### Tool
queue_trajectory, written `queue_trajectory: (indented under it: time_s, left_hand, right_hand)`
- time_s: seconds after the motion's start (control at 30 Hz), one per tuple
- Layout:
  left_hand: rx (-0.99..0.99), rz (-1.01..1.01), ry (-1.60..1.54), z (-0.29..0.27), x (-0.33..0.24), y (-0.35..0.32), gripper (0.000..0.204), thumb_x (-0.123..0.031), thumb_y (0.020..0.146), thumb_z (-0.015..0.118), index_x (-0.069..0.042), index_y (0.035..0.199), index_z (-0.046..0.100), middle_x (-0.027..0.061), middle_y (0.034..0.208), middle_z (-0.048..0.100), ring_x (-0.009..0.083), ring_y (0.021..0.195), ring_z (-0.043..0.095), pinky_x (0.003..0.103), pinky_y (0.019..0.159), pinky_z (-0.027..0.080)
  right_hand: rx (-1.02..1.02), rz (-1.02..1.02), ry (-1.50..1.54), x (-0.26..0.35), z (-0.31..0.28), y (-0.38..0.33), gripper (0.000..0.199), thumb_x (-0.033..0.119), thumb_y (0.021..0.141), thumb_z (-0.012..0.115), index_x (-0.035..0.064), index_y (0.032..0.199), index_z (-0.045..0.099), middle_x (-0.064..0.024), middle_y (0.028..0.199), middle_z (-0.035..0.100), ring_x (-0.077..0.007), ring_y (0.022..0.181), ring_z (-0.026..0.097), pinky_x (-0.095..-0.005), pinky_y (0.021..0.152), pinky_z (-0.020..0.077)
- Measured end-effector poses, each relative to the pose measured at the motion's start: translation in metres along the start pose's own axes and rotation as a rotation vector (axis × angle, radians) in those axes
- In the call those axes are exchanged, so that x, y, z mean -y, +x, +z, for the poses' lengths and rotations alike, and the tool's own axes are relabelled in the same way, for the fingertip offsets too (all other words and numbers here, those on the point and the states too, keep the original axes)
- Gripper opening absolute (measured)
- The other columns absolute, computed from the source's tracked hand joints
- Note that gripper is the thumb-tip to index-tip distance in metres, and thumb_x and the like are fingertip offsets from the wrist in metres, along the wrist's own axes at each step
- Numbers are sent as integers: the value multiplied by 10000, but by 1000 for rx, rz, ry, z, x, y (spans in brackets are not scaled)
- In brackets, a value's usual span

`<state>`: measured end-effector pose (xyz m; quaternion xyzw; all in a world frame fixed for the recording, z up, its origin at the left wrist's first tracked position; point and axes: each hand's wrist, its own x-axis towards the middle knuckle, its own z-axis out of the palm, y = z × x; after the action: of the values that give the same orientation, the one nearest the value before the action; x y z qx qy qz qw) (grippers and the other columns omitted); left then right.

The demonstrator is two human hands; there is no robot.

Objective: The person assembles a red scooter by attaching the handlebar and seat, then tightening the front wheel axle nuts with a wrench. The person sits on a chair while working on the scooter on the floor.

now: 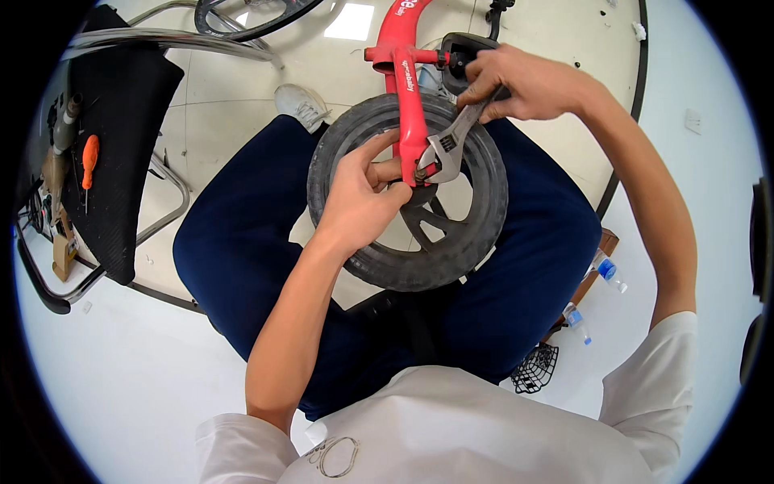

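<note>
A small bike wheel point(333, 236) with a black tyre rests between my thighs, under a red fork point(411, 113) whose end meets the wheel's hub. My right hand point(524, 81) is closed round the handle of a silver adjustable wrench point(458, 139). The wrench's jaws sit at the axle at the fork's lower end; the nut between them is mostly hidden. My left hand point(363, 194) grips the fork end from the left, its thumb and fingers close beside the jaws. Part of its fingers goes out of sight behind the fork.
A black chair seat point(121, 161) at the left holds an orange-handled screwdriver point(90, 161) and other tools. Another wheel point(274, 29) lies at the far left by metal chair tubes point(173, 39). To the right are plastic bottles point(609, 273) and a black wire basket point(535, 369).
</note>
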<state>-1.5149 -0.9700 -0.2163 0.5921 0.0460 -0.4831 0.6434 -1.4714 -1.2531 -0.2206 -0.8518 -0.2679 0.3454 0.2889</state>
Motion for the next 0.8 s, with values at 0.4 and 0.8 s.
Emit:
queue_trajectory:
  time_s: [0.4, 0.8]
  left_hand:
    - [-28, 13, 63, 3, 3, 1, 652, 52, 788, 596, 145, 1385, 347, 129, 968, 719, 106, 957, 641, 299, 1006, 397]
    - [-86, 48, 14, 3, 7, 6, 500, -42, 929, 608, 119, 1366, 427, 42, 812, 693, 9, 708, 511, 195, 671, 427]
  right_hand:
    - [106, -154, -118, 15, -21, 62, 363, 2, 635, 754, 53, 994, 752, -121, 738, 620, -305, 750, 601, -411, 706, 475]
    - [286, 9, 260, 31, 10, 26, 257, 220, 786, 681, -30, 779, 624, -137, 599, 529, -240, 564, 495, -358, 568, 406]
